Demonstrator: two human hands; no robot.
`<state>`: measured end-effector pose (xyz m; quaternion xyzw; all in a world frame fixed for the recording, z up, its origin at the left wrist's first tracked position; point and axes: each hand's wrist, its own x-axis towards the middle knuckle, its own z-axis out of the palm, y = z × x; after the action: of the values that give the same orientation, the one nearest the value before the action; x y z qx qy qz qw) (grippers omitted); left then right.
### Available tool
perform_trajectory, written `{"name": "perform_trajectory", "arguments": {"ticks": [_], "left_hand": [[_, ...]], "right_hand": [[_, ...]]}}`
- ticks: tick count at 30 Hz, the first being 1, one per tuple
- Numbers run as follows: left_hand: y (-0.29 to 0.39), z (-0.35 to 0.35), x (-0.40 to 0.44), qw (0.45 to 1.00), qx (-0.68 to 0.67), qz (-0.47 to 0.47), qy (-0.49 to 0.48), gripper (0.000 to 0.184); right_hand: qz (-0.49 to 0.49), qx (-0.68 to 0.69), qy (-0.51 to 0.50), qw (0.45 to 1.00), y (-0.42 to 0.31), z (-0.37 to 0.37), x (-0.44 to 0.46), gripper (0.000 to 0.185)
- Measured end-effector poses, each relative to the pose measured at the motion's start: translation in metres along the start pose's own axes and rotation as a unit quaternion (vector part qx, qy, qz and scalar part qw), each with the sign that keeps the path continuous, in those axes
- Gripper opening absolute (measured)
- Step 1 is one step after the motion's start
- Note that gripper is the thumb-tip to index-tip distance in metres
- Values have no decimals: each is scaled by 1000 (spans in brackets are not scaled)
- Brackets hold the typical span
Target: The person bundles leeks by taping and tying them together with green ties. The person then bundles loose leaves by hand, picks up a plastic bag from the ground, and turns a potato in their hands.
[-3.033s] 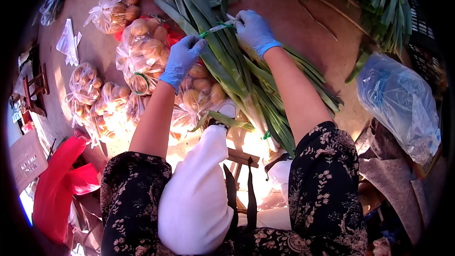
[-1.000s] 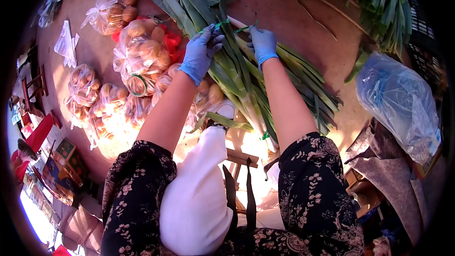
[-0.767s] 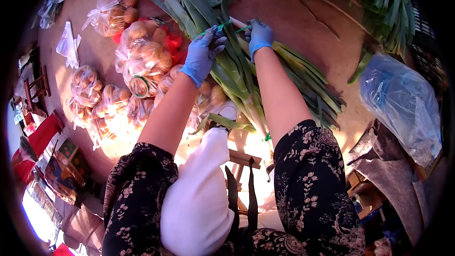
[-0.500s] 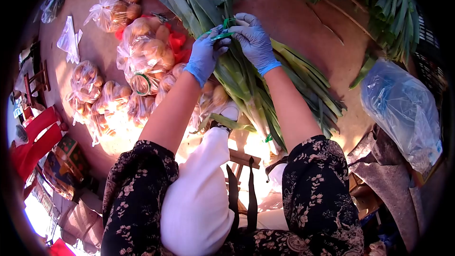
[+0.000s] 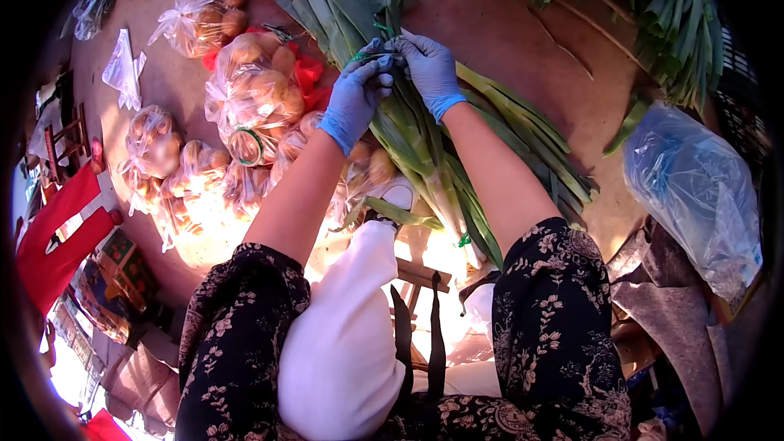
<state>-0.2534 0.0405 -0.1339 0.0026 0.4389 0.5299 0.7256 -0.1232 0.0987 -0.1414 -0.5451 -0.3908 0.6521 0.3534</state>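
Both hands wear blue gloves and meet over a bundle of leeks (image 5: 408,126) lying slantwise on the ground. A green tie (image 5: 365,55) crosses the bundle's upper part. My left hand (image 5: 354,96) has its fingers closed on the tie at the left side of the leeks. My right hand (image 5: 428,69) pinches at the tie from the right, its fingertips close to those of the left. A second green tie (image 5: 465,240) circles the white root end of the bundle.
Several clear bags of round brown produce (image 5: 257,94) lie at the left. More leeks (image 5: 531,131) lie beside the bundle and at the upper right (image 5: 674,33). A large plastic bag (image 5: 694,188) is at the right. A person in red (image 5: 61,233) shows at the far left.
My hands have come together over the leeks, the right moving left from where it stood apart with the tie's end. The red-clad person at the far left has shifted.
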Motion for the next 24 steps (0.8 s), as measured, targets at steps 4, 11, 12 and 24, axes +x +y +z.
{"name": "perform_trajectory", "arguments": {"ticks": [4, 11, 12, 24], "left_hand": [[-4, -4, -5, 998, 19, 43, -42, 43], [-7, 3, -11, 985, 157, 70, -16, 43], [-6, 4, -11, 981, 182, 62, -7, 38], [25, 15, -13, 859, 504, -33, 83, 18]], "right_hand": [[-52, -188, -33, 980, 13, -2, 11, 14], [-199, -659, -239, 685, -47, 6, 10, 17], [-213, -654, -261, 677, -51, 7, 10, 16], [-247, -385, -199, 867, -34, -28, 10, 12]]}}
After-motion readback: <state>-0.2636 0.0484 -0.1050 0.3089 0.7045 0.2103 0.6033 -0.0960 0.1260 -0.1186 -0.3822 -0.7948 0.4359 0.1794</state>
